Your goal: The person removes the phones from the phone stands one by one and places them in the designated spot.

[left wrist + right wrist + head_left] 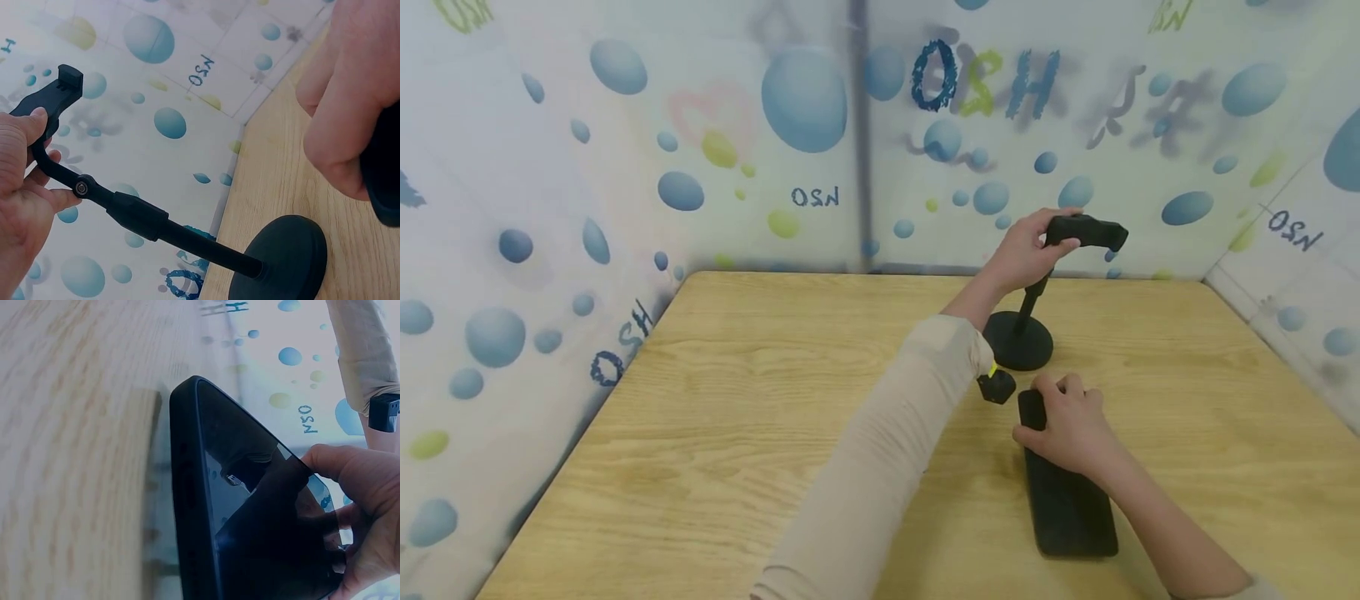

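A black phone stand has a round base on the table and a jointed stem that rises to a clamp head. My left hand grips this head from the left, its thumb on the near side and fingers behind it. Closer to me, my right hand holds a black smartphone by its far end, the thumb at the left edge. Dark glass with reflections shows on the phone in the right wrist view, its edge close over the table.
The wooden table runs back to a patterned fabric wall with blue dots and letters. A small black wrist camera sits at the left sleeve cuff, between the stand base and the phone.
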Tool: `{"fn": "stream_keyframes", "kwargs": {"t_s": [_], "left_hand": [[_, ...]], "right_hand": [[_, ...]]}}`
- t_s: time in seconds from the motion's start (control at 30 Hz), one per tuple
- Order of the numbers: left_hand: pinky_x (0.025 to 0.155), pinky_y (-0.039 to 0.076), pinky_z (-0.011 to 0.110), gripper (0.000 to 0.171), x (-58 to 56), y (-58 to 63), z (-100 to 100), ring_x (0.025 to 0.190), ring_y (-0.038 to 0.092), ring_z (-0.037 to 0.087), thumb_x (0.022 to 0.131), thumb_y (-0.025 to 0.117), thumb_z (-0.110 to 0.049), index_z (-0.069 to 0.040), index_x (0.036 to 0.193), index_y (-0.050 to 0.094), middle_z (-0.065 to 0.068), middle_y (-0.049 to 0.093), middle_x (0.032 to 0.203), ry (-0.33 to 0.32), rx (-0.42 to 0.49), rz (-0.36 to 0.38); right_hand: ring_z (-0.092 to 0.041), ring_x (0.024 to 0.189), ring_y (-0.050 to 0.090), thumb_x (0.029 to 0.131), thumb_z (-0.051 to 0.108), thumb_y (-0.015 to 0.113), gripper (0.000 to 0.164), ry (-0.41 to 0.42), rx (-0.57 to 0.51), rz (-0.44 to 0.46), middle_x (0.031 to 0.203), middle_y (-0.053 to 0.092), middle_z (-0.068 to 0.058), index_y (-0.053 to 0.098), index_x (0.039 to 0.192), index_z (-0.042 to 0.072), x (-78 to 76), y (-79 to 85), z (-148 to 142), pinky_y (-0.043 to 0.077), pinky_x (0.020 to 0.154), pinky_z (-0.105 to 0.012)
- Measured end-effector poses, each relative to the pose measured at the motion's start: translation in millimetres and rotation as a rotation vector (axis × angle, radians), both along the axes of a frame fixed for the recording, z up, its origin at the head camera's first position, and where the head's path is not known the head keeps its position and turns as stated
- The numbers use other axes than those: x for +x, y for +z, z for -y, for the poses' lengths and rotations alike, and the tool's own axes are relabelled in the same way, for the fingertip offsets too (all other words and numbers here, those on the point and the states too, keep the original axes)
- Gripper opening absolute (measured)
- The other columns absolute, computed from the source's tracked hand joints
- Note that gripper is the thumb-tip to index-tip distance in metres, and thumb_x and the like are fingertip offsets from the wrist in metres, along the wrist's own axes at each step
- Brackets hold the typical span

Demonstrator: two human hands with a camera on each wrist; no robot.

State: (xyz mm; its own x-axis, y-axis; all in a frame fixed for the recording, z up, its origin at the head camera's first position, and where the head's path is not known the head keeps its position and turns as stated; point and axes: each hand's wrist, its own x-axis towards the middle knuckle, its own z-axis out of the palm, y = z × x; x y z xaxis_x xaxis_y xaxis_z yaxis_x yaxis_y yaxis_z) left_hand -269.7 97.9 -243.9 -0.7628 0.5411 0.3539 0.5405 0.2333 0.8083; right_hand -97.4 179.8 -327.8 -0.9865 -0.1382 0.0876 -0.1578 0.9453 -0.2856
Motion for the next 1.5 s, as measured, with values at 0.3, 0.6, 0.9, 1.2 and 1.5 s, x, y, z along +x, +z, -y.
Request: {"fn": "stream_keyframes", "kwargs": {"t_s": [0.3, 0.6, 0.9, 1.2, 1.5], "left_hand": [[0.083, 0.037, 0.018, 0.043, 1.9, 0.6, -1.5, 0.111, 0.047, 0.005, 0.090, 0.056, -0.019, -0.017, 0.132, 0.047, -0.001, 0.050, 0.127, -0.039, 0.050, 0.062], [0.088, 0.036, 0.022, 0.042, -0.4, -4.0, 3.8, 0.114, 0.045, 0.004, 0.090, 0.055, -0.020, -0.018, 0.132, 0.047, -0.002, 0.049, 0.128, -0.034, 0.080, 0.095], [0.080, 0.037, 0.023, 0.041, -2.6, -4.5, 9.2, 0.109, 0.044, 0.004, 0.090, 0.055, -0.020, -0.019, 0.131, 0.048, -0.003, 0.050, 0.126, -0.027, 0.088, 0.122], [0.080, 0.036, 0.023, 0.042, 0.1, 0.1, 6.6, 0.110, 0.044, 0.003, 0.090, 0.056, -0.022, -0.022, 0.131, 0.048, -0.004, 0.049, 0.128, -0.035, 0.068, 0.151], [0.082, 0.036, 0.021, 0.041, 0.8, 2.9, 2.3, 0.117, 0.042, 0.003, 0.090, 0.055, -0.022, -0.023, 0.131, 0.049, -0.005, 0.050, 0.128, -0.041, 0.059, 0.152]], "right_hand": [[-0.042, 0.076, 0.040, 0.071, 0.030, 0.067, 0.051, -0.008, -0.001, 0.021, 0.091, 0.042, -0.024, 0.048, 0.106, -0.002, 4.0, -2.3, -1.9, 0.029, 0.066, -0.048], [-0.043, 0.077, 0.044, 0.073, 0.032, 0.066, 0.056, -0.004, 0.033, 0.126, 0.093, 0.043, -0.027, 0.046, 0.111, -0.004, -1.2, -9.9, -2.4, 0.030, 0.068, -0.052], [-0.041, 0.076, 0.044, 0.074, 0.033, 0.065, 0.055, 0.018, 0.031, 0.166, 0.091, 0.044, -0.025, 0.047, 0.111, -0.004, -7.3, -12.8, -3.9, 0.031, 0.067, -0.053], [-0.040, 0.074, 0.044, 0.073, 0.033, 0.066, 0.053, 0.007, 0.013, 0.190, 0.088, 0.044, -0.022, 0.047, 0.107, -0.003, -5.4, -14.0, -4.7, 0.032, 0.066, -0.051], [-0.039, 0.073, 0.046, 0.072, 0.035, 0.067, 0.057, 0.010, 0.016, 0.204, 0.088, 0.045, -0.022, 0.048, 0.110, -0.004, -4.9, -15.8, -6.7, 0.032, 0.067, -0.053]]}}
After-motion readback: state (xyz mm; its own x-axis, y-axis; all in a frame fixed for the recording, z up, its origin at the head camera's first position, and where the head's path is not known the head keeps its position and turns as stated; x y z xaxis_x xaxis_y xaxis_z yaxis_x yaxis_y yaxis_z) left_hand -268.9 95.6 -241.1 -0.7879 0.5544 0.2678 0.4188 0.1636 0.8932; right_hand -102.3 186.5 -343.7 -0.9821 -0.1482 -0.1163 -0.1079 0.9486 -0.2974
